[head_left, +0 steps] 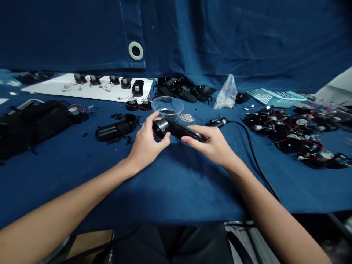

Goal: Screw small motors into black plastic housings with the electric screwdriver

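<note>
Held between both hands, above the blue cloth, is a black plastic housing (181, 129) with a round, ring-like head at its left end and a long handle slanting down to the right. My left hand (145, 145) grips the round head between thumb and fingers. The far end of the handle lies in my right hand (213, 142), with fingers on its upper side and the thumb below. Just behind the housing stands a clear bowl (169, 106) with small dark parts. Beside the bowl is a heap of small metal screws (187, 117).
A black corded tool (217, 122) lies to the right, its cable running toward the front edge. Black parts with red wires (291, 135) cover the right side. A teal basket (277, 98), plastic bag (227, 93) and white board (101, 93) stand behind. Another black housing (117, 129) lies left.
</note>
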`<action>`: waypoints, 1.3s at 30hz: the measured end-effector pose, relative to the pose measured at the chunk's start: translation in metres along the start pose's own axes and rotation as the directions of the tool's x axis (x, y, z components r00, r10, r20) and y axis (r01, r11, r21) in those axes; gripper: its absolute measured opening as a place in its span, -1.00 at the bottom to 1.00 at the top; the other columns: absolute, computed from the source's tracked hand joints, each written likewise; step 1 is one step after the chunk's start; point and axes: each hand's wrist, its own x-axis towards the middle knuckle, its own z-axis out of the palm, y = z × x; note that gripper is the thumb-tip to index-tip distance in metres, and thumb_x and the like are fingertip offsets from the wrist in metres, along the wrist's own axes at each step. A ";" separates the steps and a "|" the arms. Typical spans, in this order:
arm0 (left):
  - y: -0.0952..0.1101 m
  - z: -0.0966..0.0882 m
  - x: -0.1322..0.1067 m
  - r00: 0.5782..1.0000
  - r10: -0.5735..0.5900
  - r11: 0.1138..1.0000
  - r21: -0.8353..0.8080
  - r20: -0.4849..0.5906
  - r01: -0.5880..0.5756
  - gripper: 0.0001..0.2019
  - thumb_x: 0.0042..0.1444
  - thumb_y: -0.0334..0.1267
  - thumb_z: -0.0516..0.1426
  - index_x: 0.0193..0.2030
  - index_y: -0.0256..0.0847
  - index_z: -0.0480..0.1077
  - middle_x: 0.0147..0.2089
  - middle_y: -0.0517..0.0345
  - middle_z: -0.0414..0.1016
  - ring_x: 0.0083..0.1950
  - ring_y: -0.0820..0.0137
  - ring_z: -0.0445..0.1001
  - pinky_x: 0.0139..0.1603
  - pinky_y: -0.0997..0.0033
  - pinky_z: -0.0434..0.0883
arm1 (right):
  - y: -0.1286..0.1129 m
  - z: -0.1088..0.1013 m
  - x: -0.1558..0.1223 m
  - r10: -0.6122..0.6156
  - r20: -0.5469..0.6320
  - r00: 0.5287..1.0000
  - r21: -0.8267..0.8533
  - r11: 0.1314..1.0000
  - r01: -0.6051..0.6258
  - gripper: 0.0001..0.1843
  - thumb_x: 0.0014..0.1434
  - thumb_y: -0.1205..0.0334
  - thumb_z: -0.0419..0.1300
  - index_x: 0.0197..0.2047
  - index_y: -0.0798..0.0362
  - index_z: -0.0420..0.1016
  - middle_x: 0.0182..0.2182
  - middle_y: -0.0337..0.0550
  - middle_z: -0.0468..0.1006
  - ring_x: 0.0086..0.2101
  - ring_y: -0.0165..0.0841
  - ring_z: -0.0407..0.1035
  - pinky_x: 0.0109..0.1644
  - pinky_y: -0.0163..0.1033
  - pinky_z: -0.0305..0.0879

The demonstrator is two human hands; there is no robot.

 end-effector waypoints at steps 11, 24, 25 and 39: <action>0.003 -0.005 0.000 0.991 0.127 0.992 0.007 0.040 -0.127 -0.38 0.14 -0.27 0.16 0.32 -0.17 0.08 0.15 -0.03 0.37 0.18 0.24 0.39 0.24 0.17 0.37 | 0.003 0.003 0.002 0.108 0.149 0.983 0.500 0.850 -0.169 -0.55 0.18 -0.09 0.23 0.05 -0.02 0.47 -0.08 -0.17 0.52 -0.15 -0.34 0.44 -0.06 -0.28 0.37; 0.018 -0.009 -0.007 0.865 0.486 0.843 0.197 0.121 -0.501 -0.30 0.12 -0.25 0.20 0.38 -0.10 0.04 0.18 -0.10 0.27 0.19 0.10 0.29 0.20 0.05 0.30 | -0.007 0.022 0.004 0.207 0.266 0.941 0.842 0.425 -0.332 -0.60 0.07 0.02 0.36 -0.08 0.04 0.55 -0.20 -0.18 0.55 -0.22 -0.39 0.44 -0.15 -0.34 0.44; 0.018 -0.010 -0.006 0.864 0.494 0.839 0.207 0.097 -0.503 -0.30 0.11 -0.24 0.21 0.37 -0.11 0.06 0.17 -0.10 0.28 0.18 0.10 0.31 0.18 0.05 0.31 | -0.008 0.021 0.004 0.226 0.269 0.936 0.850 0.402 -0.341 -0.61 0.05 0.02 0.38 -0.09 0.04 0.55 -0.20 -0.18 0.54 -0.23 -0.40 0.44 -0.16 -0.35 0.44; 0.015 -0.014 -0.001 0.811 0.581 0.807 0.082 0.064 -0.585 -0.38 0.08 -0.27 0.23 0.28 -0.13 0.15 0.13 -0.08 0.37 0.17 0.16 0.39 0.15 0.14 0.40 | -0.007 0.016 0.004 0.223 0.290 0.931 0.863 0.360 -0.355 -0.58 -0.05 0.09 0.44 -0.11 0.07 0.57 -0.24 -0.17 0.57 -0.27 -0.36 0.48 -0.18 -0.28 0.46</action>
